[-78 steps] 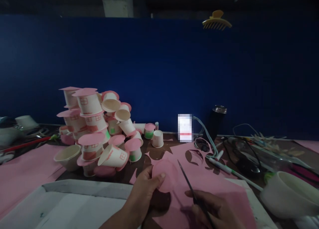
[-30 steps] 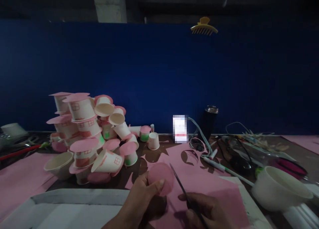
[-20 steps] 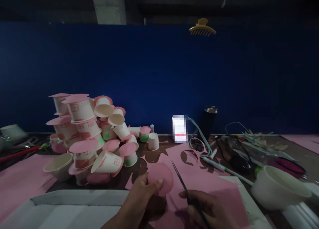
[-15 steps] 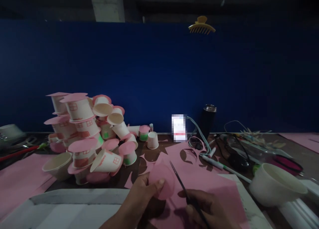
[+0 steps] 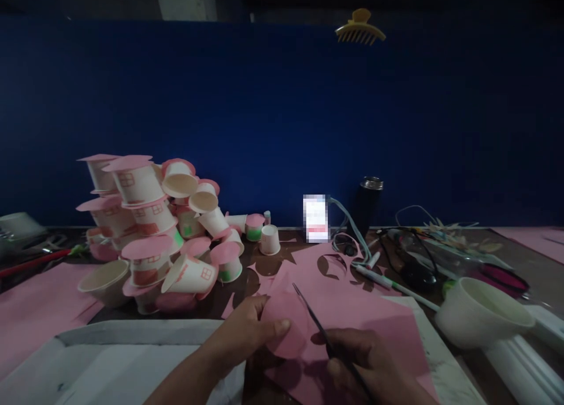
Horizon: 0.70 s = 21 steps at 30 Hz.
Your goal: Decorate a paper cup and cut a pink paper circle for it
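Observation:
My left hand [image 5: 259,330] pinches a round piece of pink paper [image 5: 288,328] between thumb and fingers, holding it just above the table. Dark scissors [image 5: 312,314] are gripped in my right hand [image 5: 359,355], their blades nearly together and pointing up and left. The tips stop beside the upper right edge of the paper circle, and I cannot tell whether they touch it. Under both hands lies a large pink sheet [image 5: 374,311] with round holes cut from it. Part of the scissor handles is hidden by my right fingers.
Paper cups [image 5: 145,184] with pink lids are piled at the left. A white tray [image 5: 141,330] lies in front. A lone cup [image 5: 270,240], a blurred phone [image 5: 316,217] and a dark bottle [image 5: 369,205] line the back. At the right are a white bowl [image 5: 482,317] and a marker [image 5: 374,275].
The view has tipped slightly, so everything behind sits higher. The paper circle has turned a little in my left hand. The scissor tips have shifted slightly left, closer to its edge.

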Each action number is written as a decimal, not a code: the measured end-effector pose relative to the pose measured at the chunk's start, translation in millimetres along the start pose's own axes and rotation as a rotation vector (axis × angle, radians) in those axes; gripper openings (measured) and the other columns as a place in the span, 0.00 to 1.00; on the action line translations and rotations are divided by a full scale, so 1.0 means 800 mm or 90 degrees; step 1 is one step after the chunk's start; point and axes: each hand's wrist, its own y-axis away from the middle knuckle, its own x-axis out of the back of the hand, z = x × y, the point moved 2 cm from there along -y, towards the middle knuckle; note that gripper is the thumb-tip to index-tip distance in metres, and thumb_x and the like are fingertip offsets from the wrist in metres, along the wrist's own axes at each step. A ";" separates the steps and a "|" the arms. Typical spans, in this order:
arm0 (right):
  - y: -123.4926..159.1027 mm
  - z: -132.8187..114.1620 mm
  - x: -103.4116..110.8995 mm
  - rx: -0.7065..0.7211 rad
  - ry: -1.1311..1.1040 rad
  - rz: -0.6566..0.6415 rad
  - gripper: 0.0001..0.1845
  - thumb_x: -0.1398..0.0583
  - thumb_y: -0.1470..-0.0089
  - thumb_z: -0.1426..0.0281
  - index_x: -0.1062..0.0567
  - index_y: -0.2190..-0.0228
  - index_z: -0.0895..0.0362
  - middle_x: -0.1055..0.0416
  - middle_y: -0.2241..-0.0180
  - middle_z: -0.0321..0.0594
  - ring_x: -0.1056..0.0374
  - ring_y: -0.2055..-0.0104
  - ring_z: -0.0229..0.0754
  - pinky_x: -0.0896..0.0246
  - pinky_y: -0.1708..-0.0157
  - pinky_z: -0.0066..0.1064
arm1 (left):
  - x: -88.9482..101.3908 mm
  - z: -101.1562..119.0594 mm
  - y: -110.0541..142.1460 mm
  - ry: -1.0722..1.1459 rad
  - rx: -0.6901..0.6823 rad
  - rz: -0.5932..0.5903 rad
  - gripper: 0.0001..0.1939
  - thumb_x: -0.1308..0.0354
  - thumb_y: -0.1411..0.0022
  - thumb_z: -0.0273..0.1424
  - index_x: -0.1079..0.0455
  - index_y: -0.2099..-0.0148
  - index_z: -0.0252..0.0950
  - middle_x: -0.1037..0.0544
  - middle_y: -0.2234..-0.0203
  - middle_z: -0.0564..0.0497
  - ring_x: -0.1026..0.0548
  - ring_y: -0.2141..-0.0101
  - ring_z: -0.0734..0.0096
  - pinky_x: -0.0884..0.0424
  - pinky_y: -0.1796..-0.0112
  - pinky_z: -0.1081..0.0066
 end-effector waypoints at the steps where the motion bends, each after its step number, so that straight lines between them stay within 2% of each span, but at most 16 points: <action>1: 0.000 0.000 0.000 -0.002 0.000 -0.003 0.24 0.30 0.59 0.62 0.22 0.62 0.64 0.38 0.87 0.27 0.45 0.87 0.28 0.52 0.87 0.22 | 0.002 0.001 0.001 -0.013 -0.003 -0.008 0.24 0.31 0.54 0.41 0.24 0.60 0.28 0.21 0.72 0.46 0.27 0.73 0.69 0.31 0.70 0.72; 8: 0.002 -0.003 -0.003 -0.004 0.024 -0.011 0.21 0.31 0.58 0.63 0.20 0.63 0.65 0.38 0.87 0.27 0.48 0.87 0.27 0.56 0.87 0.22 | 0.007 0.007 0.004 -0.102 -0.024 -0.045 0.22 0.34 0.50 0.42 0.23 0.58 0.30 0.21 0.68 0.47 0.27 0.69 0.66 0.32 0.67 0.72; 12: 0.002 -0.004 -0.003 -0.003 0.048 -0.011 0.22 0.30 0.59 0.62 0.19 0.63 0.64 0.38 0.87 0.28 0.50 0.86 0.27 0.54 0.85 0.23 | 0.011 0.009 0.006 -0.148 -0.018 -0.044 0.20 0.35 0.49 0.41 0.23 0.59 0.31 0.21 0.69 0.48 0.27 0.69 0.67 0.33 0.67 0.73; 21: 0.001 -0.003 -0.004 0.006 0.070 0.004 0.19 0.32 0.59 0.65 0.19 0.64 0.64 0.41 0.87 0.28 0.51 0.85 0.27 0.58 0.86 0.22 | 0.013 0.013 0.007 -0.148 -0.004 -0.054 0.19 0.34 0.50 0.40 0.23 0.60 0.31 0.21 0.69 0.49 0.27 0.69 0.67 0.33 0.67 0.74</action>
